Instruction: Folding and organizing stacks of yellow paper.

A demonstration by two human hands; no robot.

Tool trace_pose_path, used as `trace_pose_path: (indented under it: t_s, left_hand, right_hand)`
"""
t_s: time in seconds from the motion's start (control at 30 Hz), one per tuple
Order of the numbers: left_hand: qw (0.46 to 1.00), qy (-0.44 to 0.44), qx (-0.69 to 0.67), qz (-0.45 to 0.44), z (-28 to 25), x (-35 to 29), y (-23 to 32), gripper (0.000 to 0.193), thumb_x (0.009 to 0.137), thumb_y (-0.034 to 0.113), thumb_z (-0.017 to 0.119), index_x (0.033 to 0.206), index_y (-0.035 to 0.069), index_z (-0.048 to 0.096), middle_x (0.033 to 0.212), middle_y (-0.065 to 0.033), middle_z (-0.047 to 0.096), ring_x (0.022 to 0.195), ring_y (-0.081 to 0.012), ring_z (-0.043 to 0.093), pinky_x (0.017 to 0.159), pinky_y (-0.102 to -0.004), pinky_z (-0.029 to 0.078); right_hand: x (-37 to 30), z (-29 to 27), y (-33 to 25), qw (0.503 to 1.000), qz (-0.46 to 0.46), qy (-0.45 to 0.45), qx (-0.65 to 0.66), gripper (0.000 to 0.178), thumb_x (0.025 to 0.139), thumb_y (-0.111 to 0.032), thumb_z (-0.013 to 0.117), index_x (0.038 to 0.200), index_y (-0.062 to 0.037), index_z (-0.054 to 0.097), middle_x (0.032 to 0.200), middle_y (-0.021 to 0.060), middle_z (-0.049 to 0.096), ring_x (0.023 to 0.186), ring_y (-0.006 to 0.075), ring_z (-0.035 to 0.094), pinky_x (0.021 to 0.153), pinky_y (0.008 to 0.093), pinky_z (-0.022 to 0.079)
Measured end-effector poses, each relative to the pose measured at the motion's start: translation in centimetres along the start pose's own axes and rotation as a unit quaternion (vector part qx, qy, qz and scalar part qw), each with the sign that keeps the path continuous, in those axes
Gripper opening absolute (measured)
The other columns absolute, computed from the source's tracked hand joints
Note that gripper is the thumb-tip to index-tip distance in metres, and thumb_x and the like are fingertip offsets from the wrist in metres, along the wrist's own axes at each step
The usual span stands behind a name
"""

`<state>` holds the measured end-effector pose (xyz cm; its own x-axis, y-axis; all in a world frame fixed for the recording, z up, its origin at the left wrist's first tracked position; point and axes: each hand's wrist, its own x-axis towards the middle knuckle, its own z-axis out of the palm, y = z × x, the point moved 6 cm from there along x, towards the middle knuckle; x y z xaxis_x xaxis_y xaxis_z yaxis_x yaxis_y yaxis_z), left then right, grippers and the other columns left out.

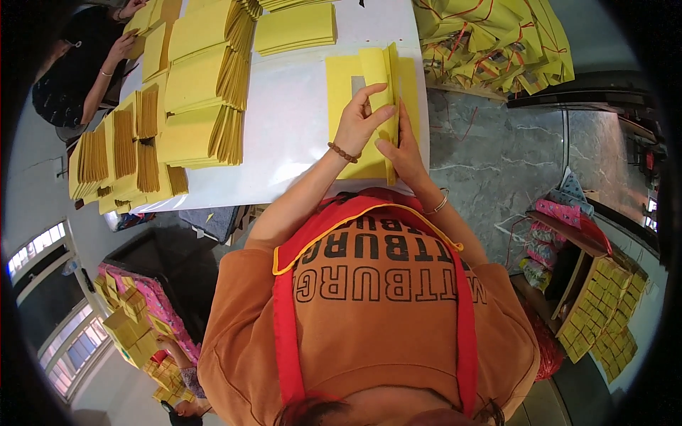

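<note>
On the white tabletop lies a flat layer of yellow paper [342,99], with a small grey patch on it. Above it stands a folded yellow paper sheet [376,64], its near flap curled over. My left hand [357,122], a brown bead bracelet at its wrist, has thumb and forefinger bent around the curled flap. My right hand [406,150] pinches the sheet's right side, its thumb in front and its fingers behind. The inside of the fold is partly hidden by my fingers.
Thick stacks of folded yellow paper [202,78] fill the table's [277,106] left side, with a smaller stack [295,30] at the back. Yellow bundles tied with red string [497,42] lie at the far right. Another person's arm [99,85] handles paper at the far left.
</note>
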<state>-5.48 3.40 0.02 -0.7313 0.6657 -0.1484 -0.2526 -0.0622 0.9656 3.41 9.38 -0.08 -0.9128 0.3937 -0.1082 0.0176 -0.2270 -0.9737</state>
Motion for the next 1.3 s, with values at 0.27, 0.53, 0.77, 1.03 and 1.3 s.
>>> trace_pose_path:
  t_s: [0.27,0.53,0.77,1.03,1.3]
  left_hand:
    - [1.0,-0.009,-0.015,-0.011,-0.9,0.5,-2.4,0.034,0.083,0.015,0.064,0.113,0.005,0.054,0.065,0.0083,0.034,0.056,-0.0023,0.03,0.049,-0.0182,0.026]
    - [0.988,0.103,-0.031,0.115,-0.7,-0.4,0.0,0.031,0.084,0.008,0.058,0.114,0.004,0.053,0.074,0.0032,0.044,0.062,-0.0032,0.036,0.053,-0.0189,0.031]
    - [0.997,0.017,0.075,0.023,-0.3,0.0,-0.4,0.038,0.079,0.015,0.065,0.115,0.005,0.056,0.086,0.0009,0.052,0.062,-0.0048,0.037,0.054,-0.0198,0.033]
    - [0.996,0.012,0.078,0.031,-0.4,0.0,-0.5,0.042,0.077,0.02,0.07,0.115,0.007,0.057,0.079,0.0039,0.049,0.059,-0.0041,0.034,0.051,-0.0197,0.03]
    - [0.999,0.035,-0.033,0.015,-0.9,0.0,-2.4,0.017,0.087,0.014,0.057,0.101,0.004,0.056,0.064,0.006,0.042,0.056,-0.0023,0.035,0.049,-0.0192,0.029]
  right_hand:
    - [-0.1,0.3,-0.2,0.999,0.011,-0.001,0.033,0.095,0.073,-0.018,0.068,0.14,0.0034,0.004,0.14,0.0168,0.023,0.129,0.0233,0.028,0.104,0.0324,0.027]
    - [0.1,0.0,0.1,0.999,-0.026,0.003,-0.035,0.096,0.071,-0.021,0.069,0.14,0.0047,0.007,0.139,0.0183,0.025,0.128,0.0247,0.029,0.104,0.033,0.027]
    - [0.1,0.0,0.1,0.999,-0.017,0.008,-0.033,0.096,0.07,-0.02,0.069,0.139,0.0056,0.008,0.139,0.0198,0.023,0.129,0.0259,0.027,0.105,0.0336,0.026]
    - [0.0,0.0,-0.3,0.999,-0.015,0.005,-0.034,0.096,0.071,-0.02,0.068,0.14,0.005,0.006,0.14,0.0193,0.022,0.13,0.0253,0.026,0.105,0.0337,0.025]
    - [-0.1,0.3,-0.3,1.0,-0.003,0.003,0.025,0.095,0.071,-0.019,0.068,0.14,0.0042,0.006,0.139,0.0179,0.025,0.128,0.0241,0.029,0.104,0.033,0.027]
